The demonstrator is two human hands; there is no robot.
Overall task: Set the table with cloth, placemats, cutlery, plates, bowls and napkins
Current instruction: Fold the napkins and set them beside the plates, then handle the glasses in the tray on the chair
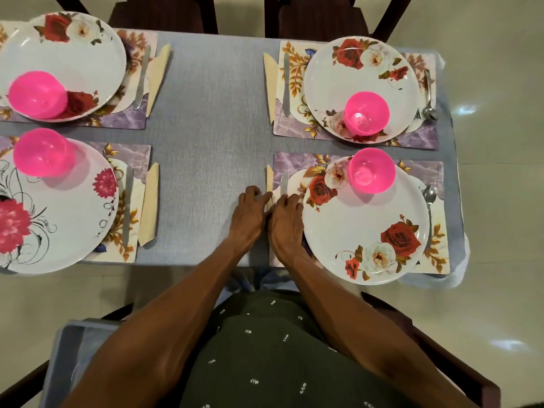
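A grey cloth (206, 113) covers the table. On it lie floral placemats, each with a white flowered plate and a pink bowl. At the near right setting, the placemat (294, 163) carries a plate (353, 231), a pink bowl (371, 169), a knife (284, 181) and a spoon (429, 198). My left hand (250, 216) and my right hand (287, 222) rest side by side on a cream napkin (269, 179) at that placemat's left edge. The fingers press on it and hide most of it.
The far right setting has a plate (362, 75), a bowl (366, 113), a knife (286, 92), a spoon (429, 95) and a napkin (270, 81). Two left settings have napkins (150, 204) (157, 78). Dark chairs (323, 13) stand around; a grey crate (76, 343) sits near left.
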